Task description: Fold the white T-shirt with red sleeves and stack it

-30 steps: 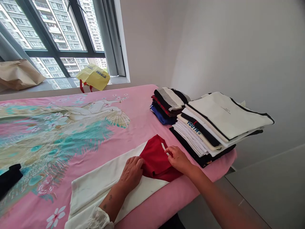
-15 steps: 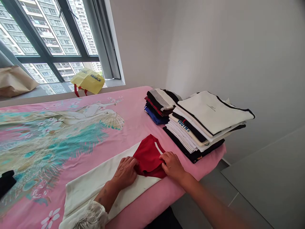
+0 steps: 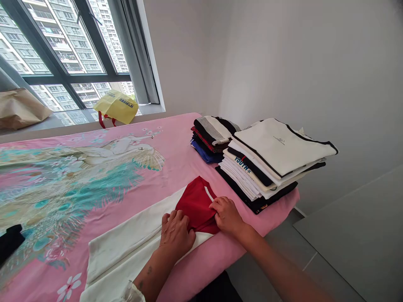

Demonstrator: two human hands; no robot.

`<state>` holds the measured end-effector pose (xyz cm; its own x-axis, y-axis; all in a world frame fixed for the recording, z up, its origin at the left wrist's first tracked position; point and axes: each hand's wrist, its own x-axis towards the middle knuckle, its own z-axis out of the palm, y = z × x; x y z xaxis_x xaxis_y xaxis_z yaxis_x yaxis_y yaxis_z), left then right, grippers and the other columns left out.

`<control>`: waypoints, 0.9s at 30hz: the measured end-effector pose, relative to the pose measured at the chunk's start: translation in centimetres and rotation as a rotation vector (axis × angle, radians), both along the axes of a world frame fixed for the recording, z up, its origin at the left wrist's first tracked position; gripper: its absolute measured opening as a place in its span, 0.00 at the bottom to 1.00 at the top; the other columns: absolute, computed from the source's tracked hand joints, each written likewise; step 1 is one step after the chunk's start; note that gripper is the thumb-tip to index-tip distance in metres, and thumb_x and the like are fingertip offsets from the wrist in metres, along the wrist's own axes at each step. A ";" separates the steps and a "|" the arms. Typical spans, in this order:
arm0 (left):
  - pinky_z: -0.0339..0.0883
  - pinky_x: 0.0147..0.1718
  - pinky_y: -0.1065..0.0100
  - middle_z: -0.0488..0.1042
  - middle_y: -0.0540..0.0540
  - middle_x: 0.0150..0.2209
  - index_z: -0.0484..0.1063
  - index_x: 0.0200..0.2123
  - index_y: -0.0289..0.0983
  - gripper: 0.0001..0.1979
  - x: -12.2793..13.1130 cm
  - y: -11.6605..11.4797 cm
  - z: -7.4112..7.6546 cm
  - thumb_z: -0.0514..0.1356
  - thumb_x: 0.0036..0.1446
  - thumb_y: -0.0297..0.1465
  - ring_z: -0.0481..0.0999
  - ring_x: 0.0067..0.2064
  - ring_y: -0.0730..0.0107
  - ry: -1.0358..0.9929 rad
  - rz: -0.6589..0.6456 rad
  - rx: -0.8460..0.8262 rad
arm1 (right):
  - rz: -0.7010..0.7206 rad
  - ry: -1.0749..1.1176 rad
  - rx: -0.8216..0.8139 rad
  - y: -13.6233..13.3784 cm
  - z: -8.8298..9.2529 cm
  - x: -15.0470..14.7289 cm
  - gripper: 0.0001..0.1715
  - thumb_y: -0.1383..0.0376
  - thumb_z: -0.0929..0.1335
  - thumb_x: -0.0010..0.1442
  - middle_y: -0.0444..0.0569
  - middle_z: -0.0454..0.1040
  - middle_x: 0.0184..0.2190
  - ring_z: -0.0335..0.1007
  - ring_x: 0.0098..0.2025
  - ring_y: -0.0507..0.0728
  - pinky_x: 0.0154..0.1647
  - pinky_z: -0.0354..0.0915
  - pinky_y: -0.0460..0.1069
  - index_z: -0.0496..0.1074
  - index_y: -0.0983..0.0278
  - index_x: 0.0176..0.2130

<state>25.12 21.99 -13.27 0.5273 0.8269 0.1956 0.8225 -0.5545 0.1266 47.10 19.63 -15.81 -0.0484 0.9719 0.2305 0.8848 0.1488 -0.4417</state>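
Pointing lengthwise toward the tall stack of folded white and black clothes (image 3: 283,147), the long white cloth garment (image 3: 126,237) lies to the stack's left, its red fabric end (image 3: 195,199) nearest. My right hand (image 3: 227,216), closer to the stack, has fingertips at the red's outer edge; my left hand (image 3: 178,230), farther from it, rests where red meets white. They're apart; I can't tell whether either pinches cloth. Pink bird-printed bedspread (image 3: 179,157) runs beneath the stack; a shorter dark pile (image 3: 209,144) sits just behind it.

Near the bed's edge (image 3: 195,268), the left hand (image 3: 177,230) arches palm down; the right hand (image 3: 227,216) curls its fingers.
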 end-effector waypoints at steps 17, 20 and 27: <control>0.26 0.62 0.44 0.43 0.50 0.68 0.44 0.66 0.44 0.36 -4.7 4.7 -5.5 0.51 0.55 0.39 0.40 0.69 0.57 0.100 0.069 -0.346 | -0.008 -0.128 -0.293 9.4 -3.9 -4.6 0.42 0.44 0.52 0.63 0.50 0.36 0.69 0.25 0.69 0.58 0.65 0.21 0.62 0.45 0.63 0.67; 0.26 0.63 0.44 0.45 0.47 0.68 0.44 0.66 0.43 0.36 -5.0 4.4 -6.0 0.50 0.57 0.45 0.42 0.68 0.55 0.046 0.034 -0.298 | -0.016 -0.171 -0.297 9.1 -4.3 -4.6 0.42 0.44 0.51 0.63 0.50 0.35 0.69 0.25 0.69 0.58 0.65 0.22 0.62 0.43 0.62 0.67; 0.23 0.63 0.48 0.46 0.46 0.68 0.46 0.66 0.45 0.29 -11.2 -1.1 -5.5 0.44 0.64 0.43 0.43 0.68 0.61 -0.029 0.094 -0.054 | -0.054 -0.231 -0.438 8.9 -2.8 -5.3 0.40 0.46 0.52 0.64 0.49 0.34 0.69 0.26 0.69 0.59 0.65 0.25 0.64 0.42 0.63 0.67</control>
